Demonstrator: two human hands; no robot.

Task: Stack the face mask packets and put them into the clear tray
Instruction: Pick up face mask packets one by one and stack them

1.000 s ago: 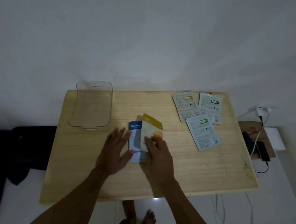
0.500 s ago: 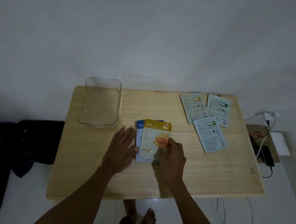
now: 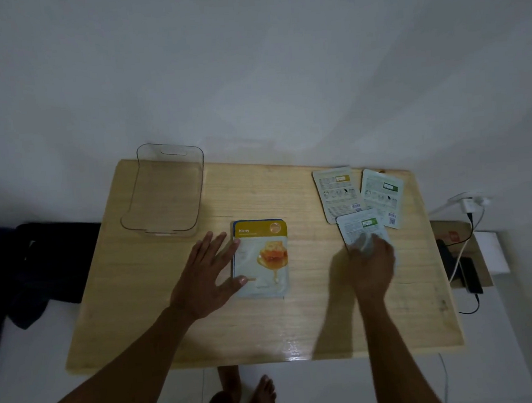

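The yellow Honey packet (image 3: 262, 258) lies face up at the table's middle, on top of a blue packet whose edge (image 3: 232, 227) peeks out at the top left. My left hand (image 3: 207, 274) lies flat with spread fingers, thumb and fingertips touching the stack's left edge. To the right, my blurred right hand (image 3: 371, 266) covers the lower half of a green-label packet (image 3: 362, 223), fingers curled on it. Two more packets lie face down behind it, one with a yellow label (image 3: 336, 193) and one with a green label (image 3: 382, 193). The clear tray (image 3: 166, 233) stands empty at the back left.
The wooden table (image 3: 172, 318) stands against a white wall. Right of it, a phone (image 3: 471, 275) and charger cables (image 3: 463, 244) lie on a low box. Dark cloth (image 3: 42, 264) lies on the floor at the left. Bare feet (image 3: 240, 398) show below the front edge.
My right hand let go of the Honey packet, now squared over the blue one, and moved right onto the nearest green-label packet. My left hand stayed beside the stack.
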